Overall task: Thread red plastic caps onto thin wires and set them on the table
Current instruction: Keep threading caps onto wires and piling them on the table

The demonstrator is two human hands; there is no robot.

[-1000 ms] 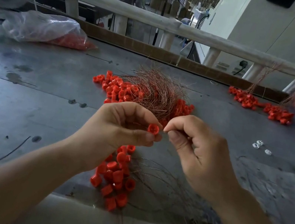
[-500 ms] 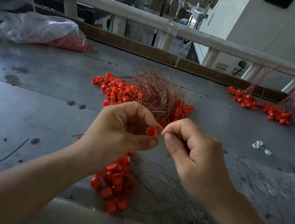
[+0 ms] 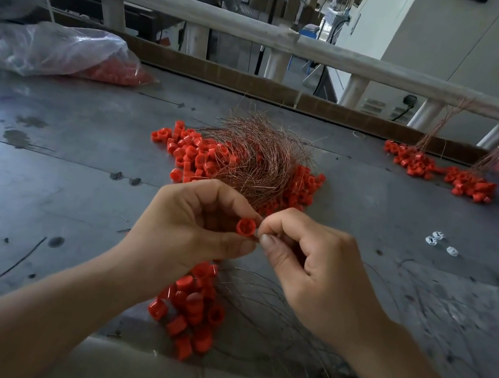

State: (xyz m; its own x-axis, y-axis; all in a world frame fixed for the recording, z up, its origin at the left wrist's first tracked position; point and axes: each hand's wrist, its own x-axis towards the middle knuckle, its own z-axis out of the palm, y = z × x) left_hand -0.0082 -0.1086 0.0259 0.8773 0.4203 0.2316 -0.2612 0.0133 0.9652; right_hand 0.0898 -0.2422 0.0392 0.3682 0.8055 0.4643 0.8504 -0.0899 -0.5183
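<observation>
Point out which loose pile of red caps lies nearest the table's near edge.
The small pile at the front. The middle pile under the copper wire tangle and the far-right pile lie farther back.

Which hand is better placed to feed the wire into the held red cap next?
Probably the right hand: its thumb and forefinger pinch what looks like a thin wire right beside the red cap, at its opening. The left hand grips the cap and steadies it.

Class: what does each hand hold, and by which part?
The left hand pinches a cap by its sides, between thumb and fingers. The right hand pinches, beside the cap, what looks like a wire near its end; too fine to be sure.
</observation>
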